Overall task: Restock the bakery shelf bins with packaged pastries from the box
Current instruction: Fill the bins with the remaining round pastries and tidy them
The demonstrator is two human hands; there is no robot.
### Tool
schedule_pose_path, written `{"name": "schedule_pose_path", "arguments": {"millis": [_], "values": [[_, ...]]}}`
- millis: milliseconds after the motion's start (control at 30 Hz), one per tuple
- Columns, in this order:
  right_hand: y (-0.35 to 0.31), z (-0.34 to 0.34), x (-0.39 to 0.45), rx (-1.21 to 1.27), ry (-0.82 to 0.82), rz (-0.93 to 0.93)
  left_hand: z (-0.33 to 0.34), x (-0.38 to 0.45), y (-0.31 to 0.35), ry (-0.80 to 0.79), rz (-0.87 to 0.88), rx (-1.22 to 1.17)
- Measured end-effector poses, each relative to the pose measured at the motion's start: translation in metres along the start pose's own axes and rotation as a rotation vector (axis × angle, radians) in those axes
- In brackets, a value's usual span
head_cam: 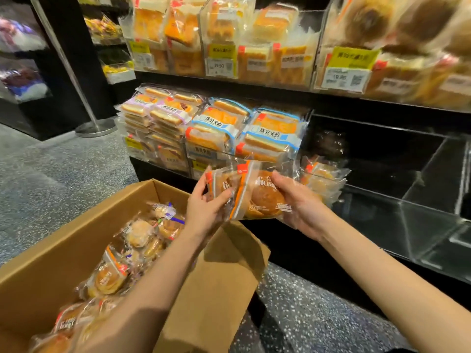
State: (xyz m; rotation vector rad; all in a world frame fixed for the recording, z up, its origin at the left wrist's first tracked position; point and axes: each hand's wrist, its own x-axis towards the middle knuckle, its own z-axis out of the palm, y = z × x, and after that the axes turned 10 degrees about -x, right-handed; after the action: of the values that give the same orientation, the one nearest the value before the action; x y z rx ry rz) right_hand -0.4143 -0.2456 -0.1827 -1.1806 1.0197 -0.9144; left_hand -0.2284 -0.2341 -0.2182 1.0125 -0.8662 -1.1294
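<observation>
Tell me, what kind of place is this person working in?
Most likely a shop's bakery aisle: clear shelf bins with yellow price tags, stacked wrapped sandwich cakes, and a cardboard box of packaged buns on the floor.

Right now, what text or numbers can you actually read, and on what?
"19.90": white price tag on the upper middle bin.
"19.90", less sharp: white tag on the upper right bin.
Chinese print on the blue-trimmed packs: characters visible, not reliably readable.
Yellow labels and print on the held pastry pack: too blurred.
</observation>
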Motion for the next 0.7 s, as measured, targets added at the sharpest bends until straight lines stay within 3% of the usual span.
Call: {"name": "schedule_pose_path", "arguments": {"millis": [100,300,433,567,700], "values": [[-0.026,-0.030,-0.013,-0.117,0.073,-0.072,0.036,0.003,-0.007,0.039,-0.008,-0.097],[-0.060,-0.112,-0.028,-0.014,0.214,-0.204,0.100,0.002,-0.040,0.035,-0.005,-0.072],[-0.069,-0.172,-0.025,-0.093,0.431,-0.222,0.122,0.000,-0.061,0.045,-0.029,0.001],[-0.049,-0.214,0.002,-0.423,0.704,-0.134,0.133,-0.002,-0.072,0.034,-0.047,-0.032],[-0.020,-0.244,0.045,-0.941,0.871,0.214,0.140,-0.003,-0.080,-0.001,-0.083,-0.062]]}}
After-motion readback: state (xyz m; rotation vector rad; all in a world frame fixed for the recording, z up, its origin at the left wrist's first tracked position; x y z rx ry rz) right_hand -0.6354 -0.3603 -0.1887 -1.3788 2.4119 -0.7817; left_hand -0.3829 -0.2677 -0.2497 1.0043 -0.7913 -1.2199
